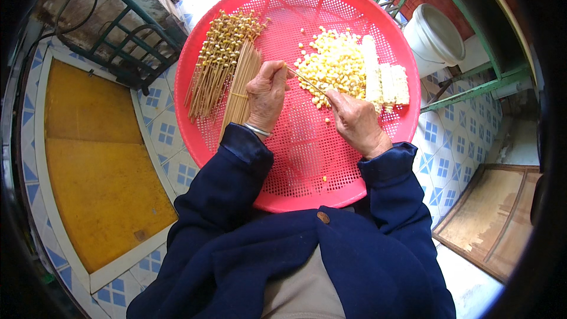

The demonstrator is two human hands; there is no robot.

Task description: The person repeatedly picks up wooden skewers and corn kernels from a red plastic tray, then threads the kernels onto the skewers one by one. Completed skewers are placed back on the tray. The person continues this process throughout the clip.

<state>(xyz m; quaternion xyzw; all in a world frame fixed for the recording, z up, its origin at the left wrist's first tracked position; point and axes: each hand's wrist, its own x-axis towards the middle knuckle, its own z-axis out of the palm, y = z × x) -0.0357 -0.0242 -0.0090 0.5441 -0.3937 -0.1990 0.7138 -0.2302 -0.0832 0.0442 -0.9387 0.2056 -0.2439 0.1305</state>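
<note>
Between my two hands a thin brown stick point(305, 79) slants across a large red plastic sieve tray point(301, 141). My left hand point(269, 93) pinches its upper left end, where a small bit of yellow shows between the fingertips. Lower down, my right hand point(356, 119) grips the other end of the stick. Past my right hand lies a heap of loose yellow corn kernels point(339, 62). Stripped corn cobs point(385, 82) rest to the right of the heap. Beside my left hand is a bundle of bare sticks point(241, 84) tied with a band. Sticks tipped with kernels point(221, 53) lie farther left.
A white lidded bucket point(432, 40) stands right of the tray, by a green metal frame point(478, 84). A dark green hand truck point(137, 31) is at upper left. A yellow panel with a white frame point(102, 164) lies left; a wooden panel point(487, 217) lies lower right.
</note>
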